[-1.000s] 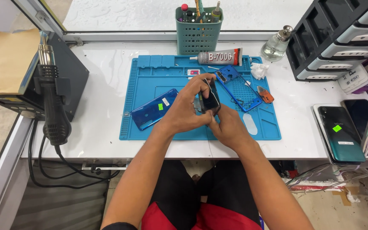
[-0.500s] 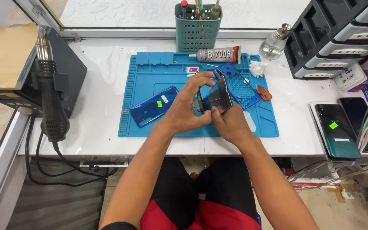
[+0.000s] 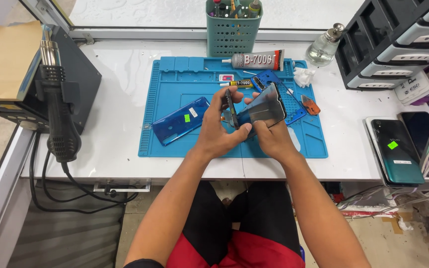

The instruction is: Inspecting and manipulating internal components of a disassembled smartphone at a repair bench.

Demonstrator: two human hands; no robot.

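Over the blue work mat point(image 3: 175, 84), my left hand point(image 3: 214, 131) grips a dark phone body point(image 3: 230, 106) that stands edge-on. My right hand point(image 3: 269, 141) holds a dark glossy screen panel point(image 3: 266, 106), swung out to the right of that body like an opened book. The two parts still meet near my thumbs. A blue phone back cover point(image 3: 180, 120) with a small green sticker lies flat on the mat, just left of my left hand. Both hands hover above the mat's middle.
A grey glue tube point(image 3: 256, 60), a small tube point(image 3: 239, 83), a blue phone frame point(image 3: 269, 79), an orange tool point(image 3: 311, 105) and tissue point(image 3: 303, 77) lie behind. Teal tool basket point(image 3: 233, 32), glass bottle point(image 3: 323, 47), drawer cabinet point(image 3: 398, 34), phones point(image 3: 395, 149) at right, hot-air gun point(image 3: 58, 109) at left.
The phone was held closed between both hands; now the screen panel has swung away to the right, and the gap between it and the body has widened.
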